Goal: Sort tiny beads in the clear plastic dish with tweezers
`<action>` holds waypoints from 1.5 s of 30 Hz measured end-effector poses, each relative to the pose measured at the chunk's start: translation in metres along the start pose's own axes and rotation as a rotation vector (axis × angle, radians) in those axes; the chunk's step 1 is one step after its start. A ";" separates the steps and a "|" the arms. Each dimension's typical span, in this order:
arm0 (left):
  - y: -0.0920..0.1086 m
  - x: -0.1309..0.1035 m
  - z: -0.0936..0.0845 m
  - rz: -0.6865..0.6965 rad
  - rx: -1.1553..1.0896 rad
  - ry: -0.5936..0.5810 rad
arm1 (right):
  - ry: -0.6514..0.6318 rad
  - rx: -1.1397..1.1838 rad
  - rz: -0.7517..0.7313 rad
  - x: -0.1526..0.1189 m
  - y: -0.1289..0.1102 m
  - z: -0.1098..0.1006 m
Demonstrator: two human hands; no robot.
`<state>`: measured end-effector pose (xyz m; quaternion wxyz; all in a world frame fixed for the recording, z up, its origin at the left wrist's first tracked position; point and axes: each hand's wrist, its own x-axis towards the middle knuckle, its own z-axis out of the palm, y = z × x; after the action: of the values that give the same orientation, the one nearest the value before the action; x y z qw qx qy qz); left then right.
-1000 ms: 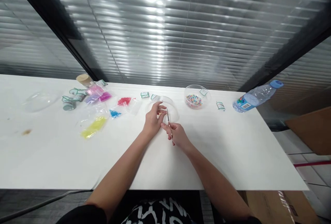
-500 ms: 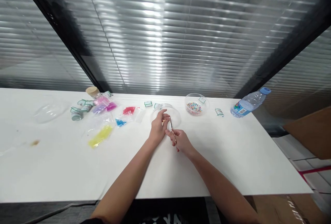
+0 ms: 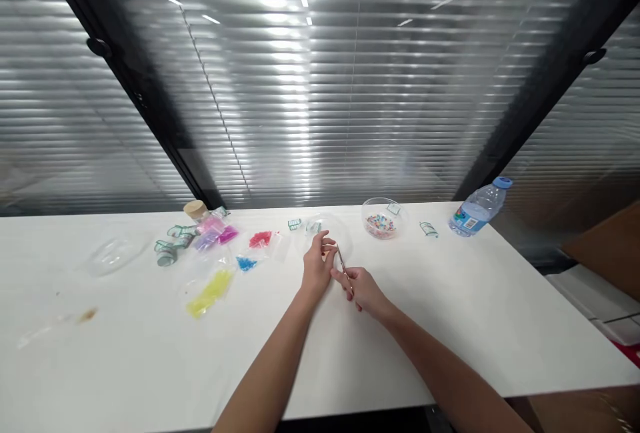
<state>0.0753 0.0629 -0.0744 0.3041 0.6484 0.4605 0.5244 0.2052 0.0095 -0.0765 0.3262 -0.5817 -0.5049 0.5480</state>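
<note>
My right hand [image 3: 366,290] is closed round the handles of a slim pair of scissors [image 3: 342,261], whose blades point up and away towards my left fingers. My left hand [image 3: 316,269] is held just left of the blades, thumb and fingers drawn together in a pinch. Whatever lies between those fingertips is too small to make out. Behind the left hand is a round clear plastic dish [image 3: 343,227], partly covered by the hand. Right of it stands a clear bowl [image 3: 368,209] with multicoloured beads [image 3: 380,223] in its bottom.
Left on the white table [image 3: 430,339] lie bags of yellow [image 3: 210,293], blue [image 3: 246,263] and red beads [image 3: 261,239], pink and purple packets [image 3: 216,231], small labelled jars [image 3: 166,253] and a clear lid [image 3: 114,254]. A water bottle [image 3: 477,211] stands far right.
The view has tilted up, so the table things sit lower in the picture. Both hands and the scissors keep nearly the same pose over the table.
</note>
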 end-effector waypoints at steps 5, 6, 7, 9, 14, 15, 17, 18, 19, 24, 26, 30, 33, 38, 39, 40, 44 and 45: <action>0.001 0.000 -0.001 -0.023 0.003 0.022 | -0.003 -0.020 -0.002 -0.001 -0.004 0.001; 0.001 0.000 -0.001 -0.030 0.006 0.022 | -0.003 -0.027 0.000 -0.002 -0.005 0.001; 0.001 0.000 -0.001 -0.035 0.008 0.022 | -0.003 -0.033 0.003 -0.002 -0.005 0.002; 0.001 0.000 -0.001 -0.041 0.009 0.021 | -0.004 -0.044 0.003 -0.003 -0.007 0.002; 0.001 -0.001 -0.001 -0.037 0.006 0.020 | -0.007 -0.063 0.004 -0.004 -0.008 0.001; 0.001 -0.001 0.000 -0.038 0.008 0.021 | -0.007 -0.063 0.013 -0.004 -0.008 0.001; 0.000 -0.001 0.000 -0.040 0.012 0.024 | -0.008 -0.061 0.023 -0.004 -0.008 0.001; -0.001 -0.001 0.000 -0.041 0.014 0.025 | -0.009 -0.059 0.024 -0.005 -0.008 0.001; -0.002 -0.001 0.000 -0.042 0.016 0.027 | -0.011 -0.058 0.025 -0.005 -0.009 0.001; -0.004 -0.001 0.000 -0.048 0.030 0.035 | -0.037 -0.049 0.026 -0.007 -0.011 0.000; -0.004 -0.001 -0.001 -0.044 0.031 0.032 | -0.042 -0.047 0.018 -0.007 -0.011 0.000; -0.001 -0.002 -0.003 -0.035 0.049 0.029 | -0.044 -0.038 -0.003 -0.008 -0.009 -0.001; 0.002 -0.002 -0.004 0.002 0.088 0.025 | -0.013 -0.004 0.013 -0.009 -0.010 -0.001; 0.004 -0.002 -0.007 0.061 0.152 0.053 | 0.025 0.092 0.071 -0.011 -0.014 -0.002; 0.004 -0.002 -0.008 0.070 0.168 0.056 | 0.035 0.092 0.081 -0.011 -0.015 -0.002; 0.004 -0.003 -0.009 0.080 0.187 0.054 | 0.044 0.092 0.088 -0.012 -0.016 -0.002; 0.002 -0.004 -0.013 0.130 0.293 0.029 | 0.046 0.103 0.113 -0.015 -0.018 -0.003; 0.001 -0.004 -0.013 0.143 0.320 0.019 | 0.042 0.100 0.116 -0.015 -0.018 -0.004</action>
<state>0.0627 0.0580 -0.0717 0.1548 0.7146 0.4937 0.4708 0.2061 0.0008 -0.0541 0.3330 -0.6043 -0.4354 0.5783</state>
